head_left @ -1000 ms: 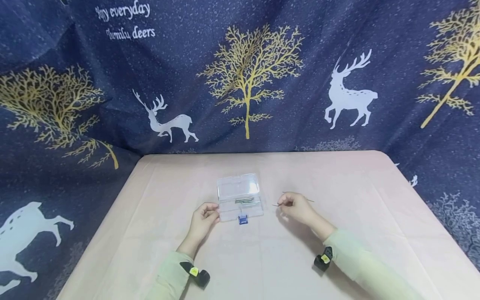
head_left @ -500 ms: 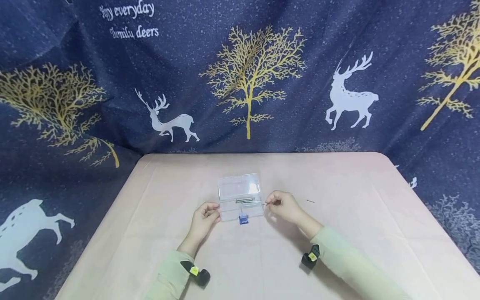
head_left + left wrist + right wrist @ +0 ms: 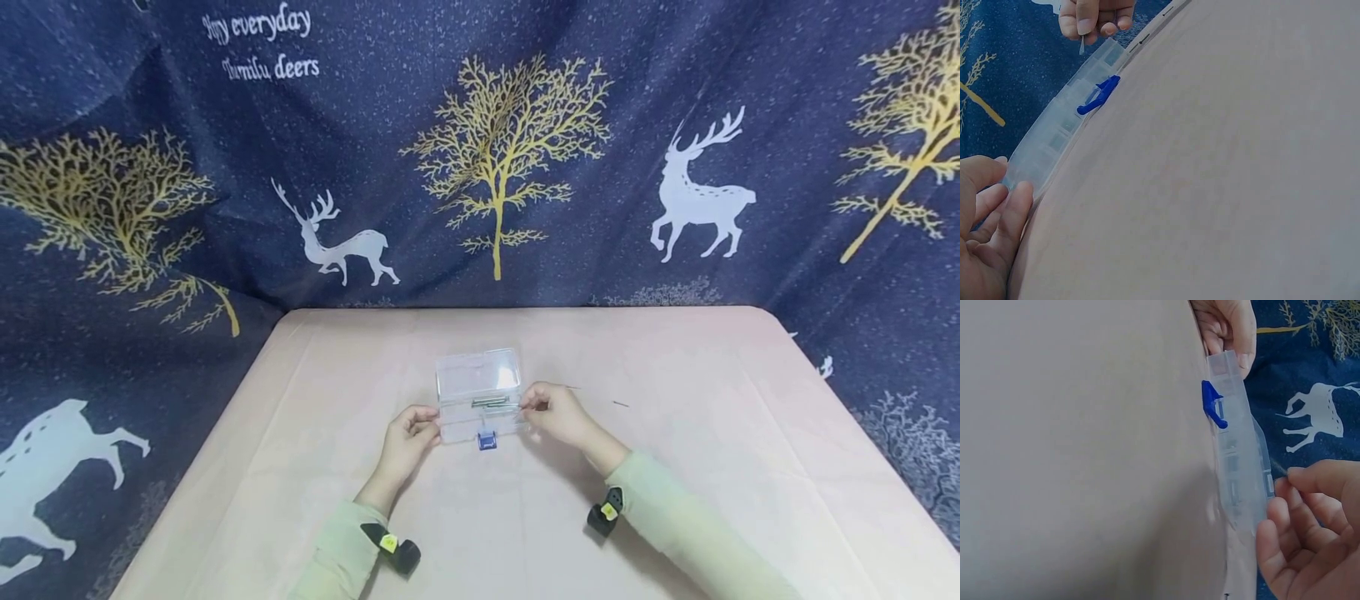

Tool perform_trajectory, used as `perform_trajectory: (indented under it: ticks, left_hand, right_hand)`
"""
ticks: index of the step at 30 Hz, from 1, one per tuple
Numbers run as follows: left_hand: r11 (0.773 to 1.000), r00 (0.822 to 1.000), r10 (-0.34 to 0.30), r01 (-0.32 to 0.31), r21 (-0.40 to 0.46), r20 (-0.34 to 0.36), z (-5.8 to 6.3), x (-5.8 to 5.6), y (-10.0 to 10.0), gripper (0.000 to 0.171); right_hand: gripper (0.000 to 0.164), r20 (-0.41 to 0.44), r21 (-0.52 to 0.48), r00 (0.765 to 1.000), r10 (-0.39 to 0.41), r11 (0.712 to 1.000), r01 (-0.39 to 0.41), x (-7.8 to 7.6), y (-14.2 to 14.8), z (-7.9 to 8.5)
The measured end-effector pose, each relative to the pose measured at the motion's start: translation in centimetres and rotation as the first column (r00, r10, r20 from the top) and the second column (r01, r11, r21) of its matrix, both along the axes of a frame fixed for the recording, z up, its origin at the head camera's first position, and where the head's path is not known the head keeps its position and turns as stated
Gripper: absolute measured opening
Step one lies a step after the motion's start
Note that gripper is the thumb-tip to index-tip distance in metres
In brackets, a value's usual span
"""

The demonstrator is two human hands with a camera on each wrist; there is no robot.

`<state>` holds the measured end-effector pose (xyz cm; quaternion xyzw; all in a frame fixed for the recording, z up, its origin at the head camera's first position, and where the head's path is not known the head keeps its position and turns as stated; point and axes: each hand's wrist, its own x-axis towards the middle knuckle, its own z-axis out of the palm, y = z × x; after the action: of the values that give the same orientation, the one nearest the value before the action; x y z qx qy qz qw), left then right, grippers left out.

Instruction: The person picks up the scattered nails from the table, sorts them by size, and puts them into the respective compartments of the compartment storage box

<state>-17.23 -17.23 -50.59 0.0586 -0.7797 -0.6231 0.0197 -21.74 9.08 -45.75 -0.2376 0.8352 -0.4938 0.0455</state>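
Note:
A clear plastic compartment box (image 3: 459, 430) stands on the table with its lid (image 3: 480, 375) raised and a blue latch (image 3: 487, 440) at the front. Several thin greenish metal pins (image 3: 490, 402) lie in its back section. My left hand (image 3: 405, 437) grips the box's left end, thumb in front and fingers behind. At the right end, my right hand (image 3: 561, 412) pinches a thin, nail-like metal pin (image 3: 1082, 45) between thumb and forefinger. The pin points down close over the box in the left wrist view; the fingers hide its upper part.
Two loose pins lie on the table to the right of the right hand: one dark pin (image 3: 621, 404) and another pin (image 3: 574, 387) farther back. A pale cloth covers the table (image 3: 300, 500). Behind it hangs a dark blue curtain (image 3: 435, 283) with deer and trees.
My right hand has moved left with the pin, from beside the box to its right end. The left hand and the box have stayed in place.

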Motion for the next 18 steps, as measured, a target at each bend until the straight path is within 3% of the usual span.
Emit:
perform_trajectory:
  ticks: [8,11,14,18]
  left_hand:
    - [1.0,1.0,-0.01,0.01,0.007,-0.007,-0.1,0.1,0.1,0.023]
    - [1.0,1.0,-0.008,0.008,0.003,-0.012,0.0,0.2,0.1,0.023]
    - [1.0,1.0,-0.003,0.003,-0.01,-0.018,0.1,0.2,0.1,0.024]
    - [1.0,1.0,0.004,-0.004,-0.022,-0.012,0.2,0.2,0.2,0.023]
  right_hand:
    - [0.009,-0.006,0.058,0.999,-0.048,0.997,0.048,-0.3,-0.3,0.9]
    - [0.008,-0.054,0.104,0.996,-0.066,0.992,0.071,-0.8,0.0,1.4]
    - [0.008,-0.151,0.204,0.985,-0.089,0.972,0.119,-1.4,0.3,2.3]
    - [0.008,-0.236,0.325,0.963,-0.13,0.924,0.204,-2.0,0.8,3.5]
